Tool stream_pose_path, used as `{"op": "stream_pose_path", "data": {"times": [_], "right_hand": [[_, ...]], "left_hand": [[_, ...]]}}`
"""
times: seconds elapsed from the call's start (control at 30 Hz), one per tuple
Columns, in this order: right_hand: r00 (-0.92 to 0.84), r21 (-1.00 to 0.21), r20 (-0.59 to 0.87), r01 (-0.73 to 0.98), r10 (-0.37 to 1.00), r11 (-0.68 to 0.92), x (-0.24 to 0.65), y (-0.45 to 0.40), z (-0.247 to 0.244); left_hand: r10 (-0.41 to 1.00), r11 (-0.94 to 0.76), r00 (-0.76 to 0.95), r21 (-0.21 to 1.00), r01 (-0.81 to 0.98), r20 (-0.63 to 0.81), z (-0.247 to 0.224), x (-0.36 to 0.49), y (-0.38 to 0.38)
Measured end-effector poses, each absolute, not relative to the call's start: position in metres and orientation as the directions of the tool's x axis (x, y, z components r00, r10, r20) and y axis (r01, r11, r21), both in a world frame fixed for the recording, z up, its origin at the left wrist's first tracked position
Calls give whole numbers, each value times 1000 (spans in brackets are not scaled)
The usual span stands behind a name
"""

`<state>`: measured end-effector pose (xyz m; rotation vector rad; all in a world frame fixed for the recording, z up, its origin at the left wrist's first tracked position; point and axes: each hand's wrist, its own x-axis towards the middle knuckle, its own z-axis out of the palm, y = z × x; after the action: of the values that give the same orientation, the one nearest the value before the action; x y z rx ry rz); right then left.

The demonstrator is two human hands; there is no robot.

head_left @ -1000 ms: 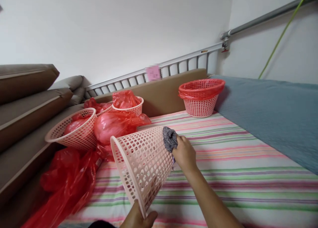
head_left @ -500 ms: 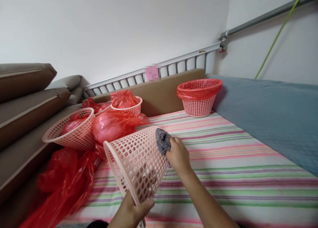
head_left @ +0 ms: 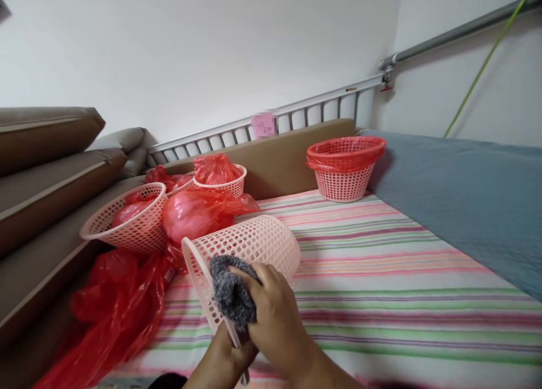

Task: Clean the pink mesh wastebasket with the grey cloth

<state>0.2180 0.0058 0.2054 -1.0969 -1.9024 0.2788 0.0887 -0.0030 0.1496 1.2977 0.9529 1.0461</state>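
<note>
A pale pink perforated plastic basket [head_left: 271,239] is tipped on its side in front of me, its mouth facing left. At the bottom of its rim my left hand [head_left: 226,352] grips the edge, thumb outside. My right hand [head_left: 275,315] is closed on a dark grey fuzzy cloth [head_left: 235,293] and presses it against the basket's side close to the rim. The two hands nearly touch, and part of the rim is hidden behind the cloth.
Left of the basket lie a stuffed red plastic bag [head_left: 190,214], a loose red bag [head_left: 118,304] and another pink basket [head_left: 135,231]. A basket lined with red plastic [head_left: 342,180] stands at the back right on the striped sheet [head_left: 381,276]. Brown cushions [head_left: 51,174] are stacked at left.
My right hand has slid the cloth from the basket's base end down and left to near the rim. My left hand keeps its hold on the rim.
</note>
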Motion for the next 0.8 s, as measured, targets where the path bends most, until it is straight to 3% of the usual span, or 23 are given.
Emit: {"op": "stream_pose_path", "data": {"times": [0.13,0.4,0.5,0.63,0.8], "right_hand": [[-68,-540,599,701,798,466,237,45,194],[261,-556,398,831,879,5,300,109,162],[320,-586,327,807,889,-75,311,115,158],[249,-583,347,812,904,0,299,107,167],[20,-543,513,782,858,306,253,67,187]], "left_hand": [[918,-26,386,985,-173,92,153,91,-17],[879,-64,473,968,243,-61,123,76,-30],[855,-63,510,959,276,-90,116,71,-31],[889,24,454,997,77,-56,131,78,-31],[949,-28,310,994,-103,59,134,85,-16]]}}
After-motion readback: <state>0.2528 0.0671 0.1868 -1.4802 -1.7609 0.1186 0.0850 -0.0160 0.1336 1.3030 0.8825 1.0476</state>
